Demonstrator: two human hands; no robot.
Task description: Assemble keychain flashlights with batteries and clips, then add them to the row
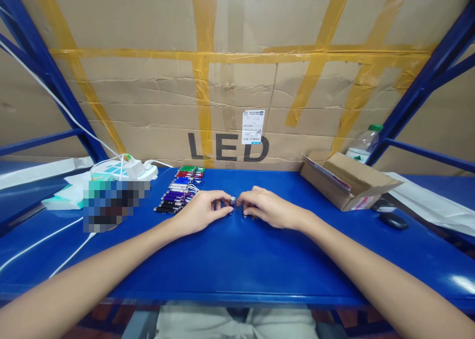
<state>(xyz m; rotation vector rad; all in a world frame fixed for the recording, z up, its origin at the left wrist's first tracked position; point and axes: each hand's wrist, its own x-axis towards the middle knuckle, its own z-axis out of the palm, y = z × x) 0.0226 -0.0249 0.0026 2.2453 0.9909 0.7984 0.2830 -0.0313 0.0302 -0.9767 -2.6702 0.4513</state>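
The left grip [202, 213] was pinched shut, thumb and forefinger closed on a small silver-tipped torch [232, 200] held just above the blue bench [237, 260]. The right grip [265, 208] lay directly opposite with its fingers curled. Its fingertips [240, 199] met the torch from the other side, though I could not tell whether they clasped it or only touched it. The torch sat between the two grips, at the point where they came together.

Just beyond the left grip, on its outer side, lay a tidy row of coloured torches [180, 190], and farther out that way a white power strip [126, 169]. Well apart from the right grip, on its outer side, stood an open cardboard box [347, 180], with a dark mouse [393, 221] past it.
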